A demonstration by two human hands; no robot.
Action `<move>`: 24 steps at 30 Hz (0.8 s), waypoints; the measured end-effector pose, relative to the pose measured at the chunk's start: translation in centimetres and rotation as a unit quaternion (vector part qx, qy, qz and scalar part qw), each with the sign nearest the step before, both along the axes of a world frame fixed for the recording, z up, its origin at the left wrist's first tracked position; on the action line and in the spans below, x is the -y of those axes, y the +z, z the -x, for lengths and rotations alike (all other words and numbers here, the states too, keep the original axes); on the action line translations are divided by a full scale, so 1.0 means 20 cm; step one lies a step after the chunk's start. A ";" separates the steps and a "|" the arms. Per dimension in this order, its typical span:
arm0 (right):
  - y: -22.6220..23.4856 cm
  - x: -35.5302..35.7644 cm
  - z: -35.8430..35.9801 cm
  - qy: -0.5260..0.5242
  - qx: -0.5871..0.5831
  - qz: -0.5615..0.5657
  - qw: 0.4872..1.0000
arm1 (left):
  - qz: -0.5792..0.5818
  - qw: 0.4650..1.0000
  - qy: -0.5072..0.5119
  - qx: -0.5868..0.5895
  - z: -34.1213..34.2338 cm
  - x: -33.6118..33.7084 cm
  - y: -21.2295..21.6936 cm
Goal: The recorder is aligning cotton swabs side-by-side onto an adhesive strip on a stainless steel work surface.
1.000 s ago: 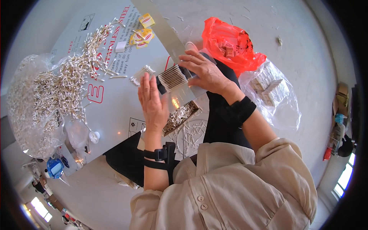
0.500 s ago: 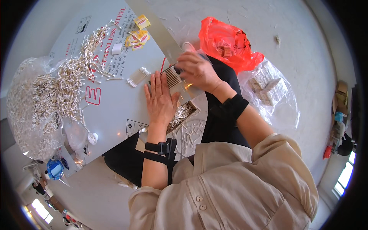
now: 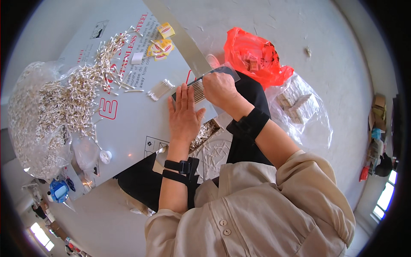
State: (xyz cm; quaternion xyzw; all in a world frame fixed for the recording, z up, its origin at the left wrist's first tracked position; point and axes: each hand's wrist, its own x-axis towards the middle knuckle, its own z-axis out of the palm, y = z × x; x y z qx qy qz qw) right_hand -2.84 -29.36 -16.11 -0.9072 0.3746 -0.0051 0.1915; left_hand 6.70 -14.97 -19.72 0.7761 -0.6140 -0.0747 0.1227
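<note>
A row of cotton swabs point(image 3: 198, 90) lies side by side on a dark flat strip near the table's edge. My left hand point(image 3: 185, 118) rests flat beside that row, fingers stretched out, their tips over the strip's left end. Closed like a fist, my right hand point(image 3: 222, 91) is at the row's right end; what its fingers grip is hidden. A clear plastic film point(image 3: 232, 72) sticks out past the right knuckles. To the left of my left hand lies a small bundle of swabs point(image 3: 160, 90) on the metal-sheet tabletop point(image 3: 128, 115).
A big clear bag point(image 3: 25, 124) spills loose swabs point(image 3: 81, 90) across the table's left. Yellow packets point(image 3: 161, 48) lie near the far edge. Below the table edge is a box of swabs point(image 3: 204, 133). A red bag point(image 3: 252, 55) and a clear bag of white packs point(image 3: 299, 105) are at right.
My right hand, blurred and more spread before, has closed into a fist at the row's right end. The clear film shows beyond it. My left hand stays flat; the whole view has shifted slightly.
</note>
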 end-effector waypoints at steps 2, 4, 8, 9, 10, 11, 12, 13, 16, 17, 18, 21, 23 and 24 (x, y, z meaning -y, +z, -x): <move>0.01 0.02 0.00 -0.029 -0.004 -0.022 0.999 | -0.002 1.000 -0.011 -0.009 0.00 0.00 0.00; -0.05 0.05 0.04 -0.082 0.049 -0.034 0.995 | 0.004 1.000 -0.011 -0.013 0.00 0.01 0.01; -0.08 0.07 0.07 -0.091 0.103 -0.045 0.989 | 0.018 0.999 -0.015 -0.024 0.00 0.01 0.01; -0.08 0.07 0.07 -0.090 0.101 -0.043 0.990 | 0.018 0.999 -0.014 -0.025 0.00 0.02 0.01; -0.08 0.07 0.07 -0.090 0.100 -0.042 0.990 | 0.017 0.999 -0.015 -0.032 0.00 0.02 0.00; -0.07 0.07 0.06 -0.089 0.100 -0.043 0.990 | 0.015 0.999 -0.015 -0.038 0.00 0.03 0.00; -0.05 0.07 0.06 -0.081 0.093 -0.059 0.991 | 0.015 0.999 -0.014 -0.038 0.00 0.03 0.00; -0.04 0.07 0.06 -0.073 0.085 -0.075 0.991 | 0.019 0.999 -0.006 -0.032 0.00 0.04 0.00; -0.08 0.09 0.07 -0.073 0.076 -0.054 0.993 | 0.026 0.999 0.005 -0.022 0.03 0.07 -0.01; -0.08 0.09 0.07 -0.073 0.075 -0.055 0.993 | 0.030 0.999 0.013 -0.014 0.03 0.08 -0.01; -0.08 0.09 0.06 -0.073 0.077 -0.058 0.993 | 0.028 0.999 0.013 -0.014 0.04 0.09 -0.01; -0.08 0.09 0.06 -0.076 0.077 -0.063 0.992 | 0.042 0.998 0.044 -0.017 0.08 0.11 -0.02; -0.09 0.09 0.06 -0.080 0.076 -0.063 0.992 | 0.053 0.997 0.062 -0.014 0.09 0.12 -0.03; -0.09 0.10 0.07 -0.079 0.080 -0.066 0.991 | 0.052 0.997 0.062 -0.014 0.09 0.12 -0.04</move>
